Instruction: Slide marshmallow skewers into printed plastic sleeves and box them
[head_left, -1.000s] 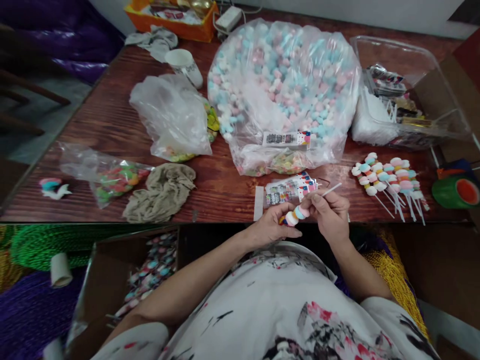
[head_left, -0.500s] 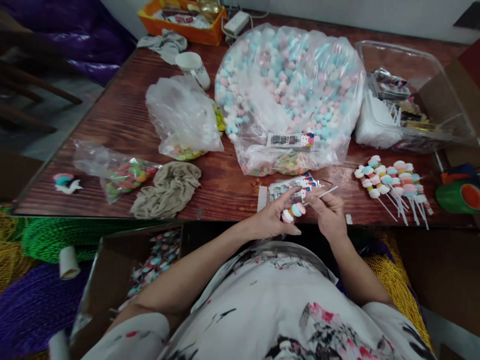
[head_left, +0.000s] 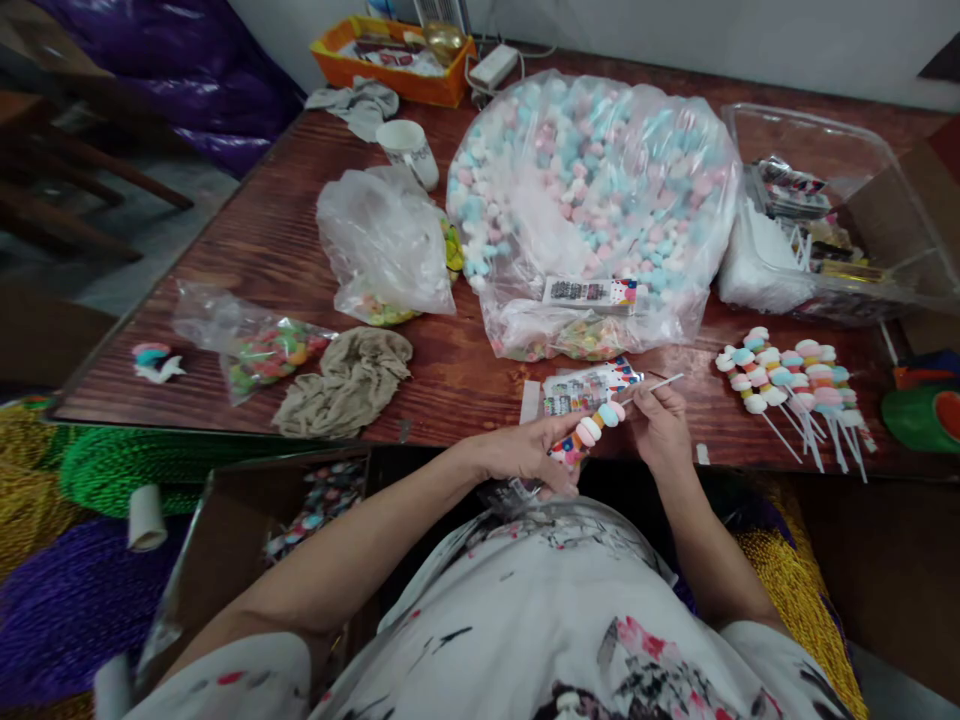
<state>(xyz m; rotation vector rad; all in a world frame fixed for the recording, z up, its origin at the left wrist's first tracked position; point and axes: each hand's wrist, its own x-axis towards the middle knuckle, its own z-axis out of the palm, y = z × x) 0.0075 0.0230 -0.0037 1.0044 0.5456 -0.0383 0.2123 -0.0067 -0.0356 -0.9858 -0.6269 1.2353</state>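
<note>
My right hand is closed, its fingers pinching the white stick of a marshmallow skewer. Pink, white and blue marshmallows with orange pieces between them run along that skewer towards my left hand. The left fingers are closed around a clear printed wrapper, which lies at the lower end of the marshmallows. Whether that end is inside the wrapper is hard to make out. Just beyond both hands, a stack of printed wrappers lies flat on the table.
Finished-looking marshmallow skewers lie at the right, near a green tape roll. A big bag of marshmallows stands behind my hands, beside a clear plastic bin. Leftward are candy bags, a cloth and a mug.
My left hand has gone from spread fingers beside the marshmallows to closed around a printed wrapper, lower and to the left. The skewer now shows more of its length. The view has shifted slightly.
</note>
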